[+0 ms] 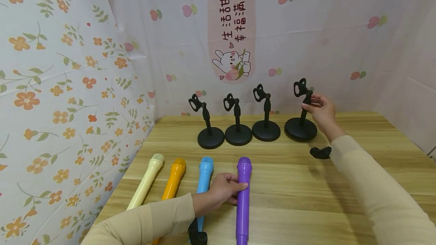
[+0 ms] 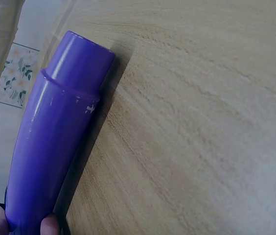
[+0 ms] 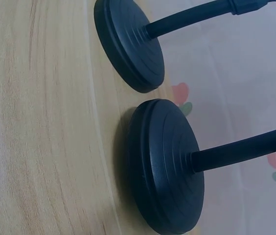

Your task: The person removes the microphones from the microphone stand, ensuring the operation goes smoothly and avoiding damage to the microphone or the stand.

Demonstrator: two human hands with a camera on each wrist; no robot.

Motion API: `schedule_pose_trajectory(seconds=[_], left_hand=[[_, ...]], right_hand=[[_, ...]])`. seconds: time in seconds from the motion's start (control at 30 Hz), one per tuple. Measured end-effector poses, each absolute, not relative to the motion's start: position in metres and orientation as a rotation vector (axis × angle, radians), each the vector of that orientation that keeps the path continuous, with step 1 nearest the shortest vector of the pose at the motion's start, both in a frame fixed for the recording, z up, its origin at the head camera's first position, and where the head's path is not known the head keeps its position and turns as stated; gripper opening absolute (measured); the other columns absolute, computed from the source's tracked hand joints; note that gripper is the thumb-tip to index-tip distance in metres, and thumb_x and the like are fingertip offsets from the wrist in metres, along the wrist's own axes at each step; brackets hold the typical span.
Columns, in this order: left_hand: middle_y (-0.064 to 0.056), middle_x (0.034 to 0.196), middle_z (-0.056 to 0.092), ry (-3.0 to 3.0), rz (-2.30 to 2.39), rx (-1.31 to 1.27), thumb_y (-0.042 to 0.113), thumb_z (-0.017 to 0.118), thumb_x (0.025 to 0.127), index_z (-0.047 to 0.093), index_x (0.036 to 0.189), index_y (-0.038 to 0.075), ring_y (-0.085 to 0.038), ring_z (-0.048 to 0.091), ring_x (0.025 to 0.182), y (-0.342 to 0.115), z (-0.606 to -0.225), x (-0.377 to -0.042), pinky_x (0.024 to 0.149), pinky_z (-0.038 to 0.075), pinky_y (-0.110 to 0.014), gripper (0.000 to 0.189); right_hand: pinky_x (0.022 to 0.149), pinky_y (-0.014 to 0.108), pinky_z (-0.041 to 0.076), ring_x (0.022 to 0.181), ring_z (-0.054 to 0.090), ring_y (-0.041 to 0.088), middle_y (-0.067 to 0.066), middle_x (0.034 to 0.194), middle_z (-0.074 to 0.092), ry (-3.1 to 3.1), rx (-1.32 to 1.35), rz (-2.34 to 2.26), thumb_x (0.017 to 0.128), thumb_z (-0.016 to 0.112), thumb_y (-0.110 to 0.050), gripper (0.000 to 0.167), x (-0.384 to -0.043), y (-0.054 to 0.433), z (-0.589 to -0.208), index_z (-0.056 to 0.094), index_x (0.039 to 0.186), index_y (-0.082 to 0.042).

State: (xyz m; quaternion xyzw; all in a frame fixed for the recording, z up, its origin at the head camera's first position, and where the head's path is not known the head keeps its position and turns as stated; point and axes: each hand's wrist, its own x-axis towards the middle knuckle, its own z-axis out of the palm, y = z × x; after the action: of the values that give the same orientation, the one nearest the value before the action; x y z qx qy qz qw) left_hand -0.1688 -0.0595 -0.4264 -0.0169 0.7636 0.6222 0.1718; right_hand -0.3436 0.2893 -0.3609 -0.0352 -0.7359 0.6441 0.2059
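Observation:
My left hand (image 1: pixel 225 191) grips a purple toy microphone (image 1: pixel 243 207) by its body, thumb on one side and fingers on the other. In the left wrist view, its tail end (image 2: pixel 81 63) points away from the fingertips (image 2: pixel 50 225). At the right of a row of stands, my right hand (image 1: pixel 323 112) holds a black microphone stand (image 1: pixel 301 128) by its pole, just under the clip. The right wrist view shows this stand's round base (image 3: pixel 170 166) close to the tabletop; whether it touches is unclear.
Three more black stands (image 1: pixel 211 138) (image 1: pixel 238 135) (image 1: pixel 266 131) stand in a row to the left. Yellow (image 1: pixel 146 180), orange (image 1: pixel 173 179) and blue (image 1: pixel 205 173) microphones lie on the wooden table (image 1: pixel 293 207), partly behind my left arm. A patterned curtain (image 1: pixel 306 41) hangs behind.

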Motion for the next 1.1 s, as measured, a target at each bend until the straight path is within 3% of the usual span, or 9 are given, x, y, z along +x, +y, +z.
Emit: schedule_pose_trajectory(seconds=[0.63,0.87,1.1], left_hand=[[-0.011,0.085,0.069,2.165,1.774,-0.058,0.011,0.075,0.086,0.062,0.107,-0.006,-0.023,0.069,0.074,-0.059,-0.432,-0.169,0.056,0.057,-0.036,0.030],[-0.012,0.084,0.068,2.159,1.782,-0.072,0.011,0.077,0.085,0.062,0.106,-0.006,-0.023,0.069,0.073,-0.060,-0.433,-0.169,0.056,0.058,-0.036,0.031],[-0.013,0.084,0.069,2.148,1.780,-0.070,0.011,0.077,0.085,0.062,0.106,-0.006,-0.025,0.070,0.074,-0.062,-0.431,-0.171,0.056,0.058,-0.037,0.031]], right_hand=[[0.078,0.015,0.049,0.094,0.054,0.002,-0.005,0.108,0.054,-2.117,-0.131,1.798,0.088,0.073,-0.018,0.034,-0.346,0.287,-0.370,0.059,0.118,-0.016],[0.075,0.013,0.050,0.092,0.055,0.003,-0.006,0.106,0.054,-2.084,-0.125,1.831,0.088,0.072,-0.012,0.031,-0.347,0.287,-0.374,0.060,0.116,-0.016],[0.080,0.015,0.050,0.095,0.054,0.004,-0.005,0.110,0.052,-2.117,-0.124,1.804,0.088,0.072,-0.020,0.036,-0.351,0.286,-0.374,0.057,0.121,-0.015]])
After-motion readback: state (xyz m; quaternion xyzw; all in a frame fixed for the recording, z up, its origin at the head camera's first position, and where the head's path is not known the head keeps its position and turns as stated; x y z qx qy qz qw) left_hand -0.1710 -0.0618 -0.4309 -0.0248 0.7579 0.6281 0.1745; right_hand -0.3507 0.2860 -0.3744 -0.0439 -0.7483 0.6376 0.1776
